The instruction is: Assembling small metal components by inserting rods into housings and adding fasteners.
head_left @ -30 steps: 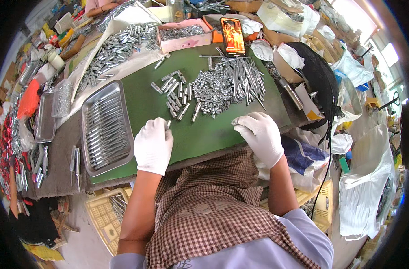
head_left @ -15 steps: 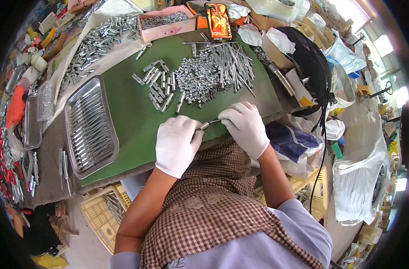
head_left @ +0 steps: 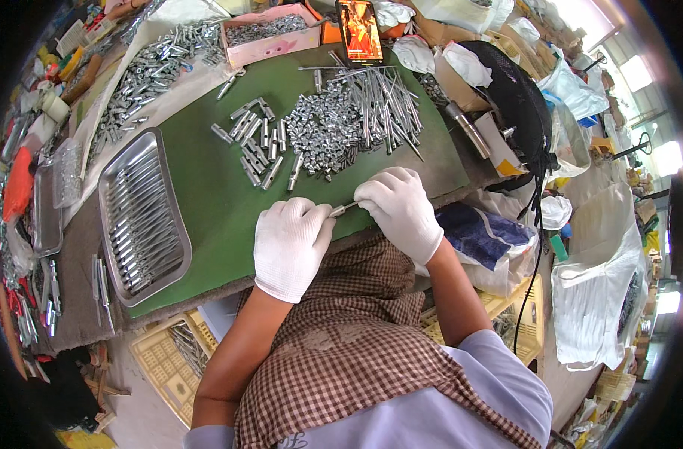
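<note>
Both my hands wear white knit gloves and meet above the near edge of the green work mat (head_left: 221, 232). My left hand (head_left: 290, 245) is closed around a short silvery metal sleeve (head_left: 338, 211), its end poking out past the fingers. Pinched in my right hand (head_left: 401, 213) is a thin metal rod (head_left: 352, 204), mostly hidden by the glove; its tip meets the sleeve, and I cannot tell how far inside it goes. Beyond my hands lie a heap of small metal pieces (head_left: 322, 135), loose thin rods (head_left: 394, 112) and several larger metal sleeves (head_left: 255, 142).
A steel tray (head_left: 178, 196) at left holds a row of rod-and-sleeve pieces. At the back stand a pink box (head_left: 263, 51) of small parts and a lit phone (head_left: 360, 34). More sleeves (head_left: 162, 67) are heaped far left. A black mesh bag (head_left: 510, 97) and cable border the right.
The whole view has shifted slightly, with the table sliding a little left. My hands keep the sleeve and rod end to end; the right hand has turned slightly.
</note>
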### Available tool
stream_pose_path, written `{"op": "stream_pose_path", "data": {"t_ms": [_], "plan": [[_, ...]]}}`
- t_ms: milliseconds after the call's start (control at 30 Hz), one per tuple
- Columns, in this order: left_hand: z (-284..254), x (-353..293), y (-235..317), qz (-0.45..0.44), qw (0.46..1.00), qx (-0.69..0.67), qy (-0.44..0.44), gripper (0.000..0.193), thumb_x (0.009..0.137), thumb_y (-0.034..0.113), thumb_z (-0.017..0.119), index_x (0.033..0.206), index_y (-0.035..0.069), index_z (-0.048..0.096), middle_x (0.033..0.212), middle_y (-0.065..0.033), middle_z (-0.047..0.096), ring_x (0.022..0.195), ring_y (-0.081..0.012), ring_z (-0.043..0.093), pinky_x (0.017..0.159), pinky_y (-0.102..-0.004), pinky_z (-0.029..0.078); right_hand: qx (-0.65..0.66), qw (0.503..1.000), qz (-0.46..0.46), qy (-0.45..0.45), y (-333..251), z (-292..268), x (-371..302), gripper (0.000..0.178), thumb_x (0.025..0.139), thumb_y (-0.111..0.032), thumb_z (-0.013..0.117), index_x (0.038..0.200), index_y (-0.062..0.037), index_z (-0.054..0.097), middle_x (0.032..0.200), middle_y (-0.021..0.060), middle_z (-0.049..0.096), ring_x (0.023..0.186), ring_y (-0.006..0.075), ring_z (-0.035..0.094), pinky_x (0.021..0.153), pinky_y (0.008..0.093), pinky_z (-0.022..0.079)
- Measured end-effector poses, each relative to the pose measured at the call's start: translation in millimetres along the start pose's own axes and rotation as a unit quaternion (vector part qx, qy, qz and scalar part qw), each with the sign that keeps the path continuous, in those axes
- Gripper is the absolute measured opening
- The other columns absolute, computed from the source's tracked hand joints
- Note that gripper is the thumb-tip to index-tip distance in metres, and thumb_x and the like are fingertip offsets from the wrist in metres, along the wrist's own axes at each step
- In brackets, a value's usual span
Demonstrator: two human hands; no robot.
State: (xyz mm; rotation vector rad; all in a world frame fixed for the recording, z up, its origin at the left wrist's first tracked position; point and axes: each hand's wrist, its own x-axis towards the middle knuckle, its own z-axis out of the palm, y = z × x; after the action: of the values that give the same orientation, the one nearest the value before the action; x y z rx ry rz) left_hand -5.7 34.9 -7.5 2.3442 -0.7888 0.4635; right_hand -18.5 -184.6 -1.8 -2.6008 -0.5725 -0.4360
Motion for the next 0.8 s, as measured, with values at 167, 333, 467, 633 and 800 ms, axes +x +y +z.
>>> {"op": "stream_pose_path", "data": {"t_ms": [167, 333, 467, 633, 800], "plan": [[1, -1, -1, -0.001, 1.000, 0.013, -0.015, 0.013, 0.078, 0.011, 0.078, 0.090, 0.011, 0.073, 0.082, -0.0045, 0.062, 0.077, -0.0290, 0.061, 0.071, -0.0425, 0.047, -0.020, 0.996, -0.041, 0.073, -1, 5, 6, 0.015, 0.081, -0.013, 0.073, 0.094, -0.0182, 0.068, 0.096, 0.0012, 0.067, 0.096, 0.0286, 0.064, 0.090, 0.0441, 0.047], [2, -1, -1, 0.012, 1.000, 0.015, 0.015, 0.014, 0.077, 0.012, 0.078, 0.091, 0.012, 0.074, 0.082, -0.0041, 0.062, 0.076, -0.0282, 0.061, 0.070, -0.0420, 0.047, -0.040, 0.994, 0.055, 0.084, 32, -4, 25, 0.007, 0.084, -0.017, 0.072, 0.091, -0.0185, 0.072, 0.093, 0.0031, 0.069, 0.095, 0.0295, 0.064, 0.088, 0.0452, 0.047], [2, -1, -3, 0.010, 1.000, 0.010, -0.004, 0.014, 0.078, 0.012, 0.078, 0.091, 0.012, 0.074, 0.082, -0.0038, 0.062, 0.076, -0.0279, 0.061, 0.070, -0.0419, 0.047, -0.092, 0.993, 0.049, 0.056, 46, -3, 38, 0.004, 0.085, -0.017, 0.070, 0.089, -0.0176, 0.071, 0.089, 0.0033, 0.066, 0.094, 0.0293, 0.063, 0.087, 0.0455, 0.047], [2, -1, -2, 0.007, 1.000, 0.010, -0.005, 0.014, 0.078, 0.012, 0.078, 0.091, 0.012, 0.074, 0.083, -0.0039, 0.062, 0.075, -0.0279, 0.060, 0.069, -0.0420, 0.046, -0.197, 0.980, 0.002, 0.013, 33, -5, 43, 0.005, 0.087, -0.014, 0.066, 0.091, -0.0145, 0.067, 0.087, 0.0057, 0.063, 0.093, 0.0321, 0.062, 0.087, 0.0455, 0.047], [0, 0, 0, 0.008, 1.000, 0.019, -0.004, 0.014, 0.079, 0.013, 0.077, 0.092, 0.010, 0.073, 0.083, -0.0051, 0.061, 0.076, -0.0286, 0.060, 0.069, -0.0423, 0.046, -0.031, 0.997, 0.008, -0.065, 0, -10, 24, 0.014, 0.088, -0.010, 0.062, 0.101, -0.0126, 0.064, 0.098, 0.0088, 0.066, 0.095, 0.0325, 0.062, 0.089, 0.0446, 0.048]]}}
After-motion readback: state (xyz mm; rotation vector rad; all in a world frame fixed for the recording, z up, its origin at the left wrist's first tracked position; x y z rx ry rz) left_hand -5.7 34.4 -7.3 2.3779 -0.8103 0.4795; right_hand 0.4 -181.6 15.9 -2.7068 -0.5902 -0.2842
